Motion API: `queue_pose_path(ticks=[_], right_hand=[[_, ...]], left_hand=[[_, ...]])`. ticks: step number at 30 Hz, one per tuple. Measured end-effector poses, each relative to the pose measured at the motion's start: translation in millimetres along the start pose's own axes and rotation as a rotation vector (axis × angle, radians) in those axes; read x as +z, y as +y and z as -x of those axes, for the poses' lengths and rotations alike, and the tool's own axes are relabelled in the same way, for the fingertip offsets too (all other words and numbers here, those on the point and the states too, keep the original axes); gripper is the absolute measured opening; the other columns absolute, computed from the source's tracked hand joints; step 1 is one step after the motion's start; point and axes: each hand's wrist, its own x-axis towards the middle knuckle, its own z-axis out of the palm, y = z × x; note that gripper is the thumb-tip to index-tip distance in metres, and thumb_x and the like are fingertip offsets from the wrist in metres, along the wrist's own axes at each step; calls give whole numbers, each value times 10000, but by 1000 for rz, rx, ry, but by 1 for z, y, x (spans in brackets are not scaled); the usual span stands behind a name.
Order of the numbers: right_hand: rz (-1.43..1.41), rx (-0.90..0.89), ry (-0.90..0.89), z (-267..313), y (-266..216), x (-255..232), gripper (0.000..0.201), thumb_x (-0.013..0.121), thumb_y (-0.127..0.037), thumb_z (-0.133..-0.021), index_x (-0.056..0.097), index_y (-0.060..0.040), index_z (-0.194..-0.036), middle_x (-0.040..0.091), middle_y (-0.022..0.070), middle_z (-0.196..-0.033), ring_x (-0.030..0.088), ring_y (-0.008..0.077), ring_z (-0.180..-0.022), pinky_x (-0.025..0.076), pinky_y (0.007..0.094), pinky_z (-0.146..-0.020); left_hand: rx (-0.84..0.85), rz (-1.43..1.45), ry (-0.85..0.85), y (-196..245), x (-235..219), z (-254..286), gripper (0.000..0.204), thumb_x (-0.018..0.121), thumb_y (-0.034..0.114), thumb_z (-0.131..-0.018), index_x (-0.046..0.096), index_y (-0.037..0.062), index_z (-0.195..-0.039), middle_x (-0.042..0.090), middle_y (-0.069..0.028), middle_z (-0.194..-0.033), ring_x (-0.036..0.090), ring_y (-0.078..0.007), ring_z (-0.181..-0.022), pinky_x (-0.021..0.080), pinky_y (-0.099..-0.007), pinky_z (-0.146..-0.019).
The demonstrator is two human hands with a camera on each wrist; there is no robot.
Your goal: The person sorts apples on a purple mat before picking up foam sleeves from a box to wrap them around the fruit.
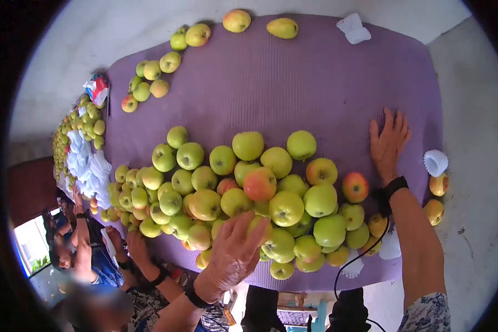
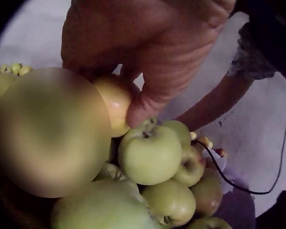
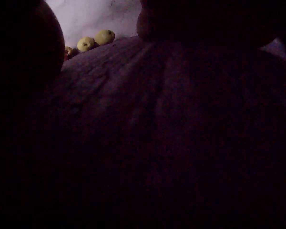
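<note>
A large pile of green and yellow apples (image 1: 286, 208), some blushed red, lies on a purple mat (image 1: 315, 77). Over the front of the pile, my left hand (image 1: 235, 252) holds an apple among the others. The left wrist view shows that yellowish apple (image 2: 115, 107) with the thumb against its side; the other fingers are partly hidden behind it. My right hand (image 1: 390, 141) rests palm down on the mat, fingers extended, holding nothing. Closest to it is a red-yellow apple (image 1: 355, 187). The right wrist view is very dark.
Several apples (image 1: 152, 70) line the mat's far left. White foam nets (image 1: 354, 29) lie at the back and another foam net (image 1: 436, 162) at right, beside two reddish apples (image 1: 434, 212). A black cable (image 1: 365, 252) hangs from the right wrist. Other people's hands (image 1: 138, 247) are at left.
</note>
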Motion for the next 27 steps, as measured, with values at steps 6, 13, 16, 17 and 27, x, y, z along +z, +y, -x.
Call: queue_pose_path(ticks=[6,13,16,17,27], right_hand=[[-36,-21,5,-1,-1,-8,504,521,-369,-874,463,-77,-1281,371,237,-1368,288,405,-1297,193,558,-1054],[-60,9,-43,-4,-2,-10,507,533,-362,-865,473,-68,-1274,374,250,-1358,295,424,-1287,192,575,-1050],[-73,19,-62,-5,-4,-14,506,533,-367,-866,482,-63,-1267,370,251,-1360,291,430,-1288,185,580,-1052],[-76,23,-85,-6,-4,-16,507,532,-370,-867,485,-61,-1266,367,251,-1362,287,431,-1289,180,581,-1054],[-92,62,-161,-12,-7,-22,555,535,-377,-854,440,-87,-1318,354,236,-1377,245,408,-1323,150,566,-1072]], left_hand=[[-5,-19,-93,2,-6,-11,566,679,70,-664,511,73,-1204,485,-192,-1162,504,-361,-1016,446,-438,-850],[-37,25,-60,-1,-67,-67,571,721,155,-691,501,50,-1207,476,-193,-1205,493,-378,-1069,429,-454,-897],[28,-112,142,-21,-78,-136,628,720,156,-709,444,2,-1251,440,-227,-1260,452,-428,-1122,400,-470,-936],[36,-124,185,-24,-80,-163,648,718,155,-716,422,-10,-1268,423,-245,-1278,431,-443,-1149,388,-473,-956],[185,-280,246,-82,-46,-377,792,720,160,-727,283,47,-1378,352,-244,-1353,288,-459,-1287,298,-493,-1050]])
